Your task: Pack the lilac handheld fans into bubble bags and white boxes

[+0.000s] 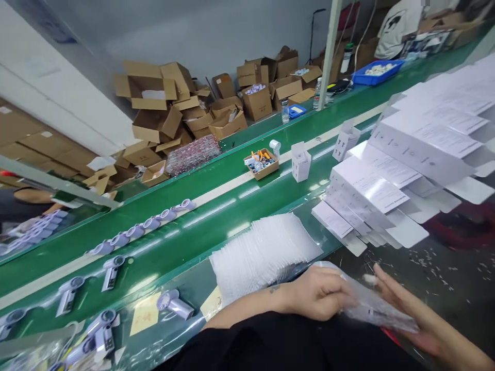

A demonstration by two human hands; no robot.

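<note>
My left hand (327, 292) is closed on a clear plastic bag (369, 306), its fingers bunched at the bag's near end. Something pale shows through the plastic, but its shape is unclear. Alongside the bag's other end lies my right hand (412, 309), fingers stretched out and touching the plastic. A thick stack of translucent white sleeves (266, 247) rests on the bench just beyond my left forearm. To its left, a pale lilac handheld fan (175, 304) lies beside a yellow paper slip (145, 313).
White printed boxes (386, 180) are piled high at right, flaps jutting out. Across the green conveyor (216, 206) run several lilac fan parts (135, 232). A small carton of parts (263, 167) and an upright white box (300, 162) stand farther back. Someone's arm (34, 196) shows far left.
</note>
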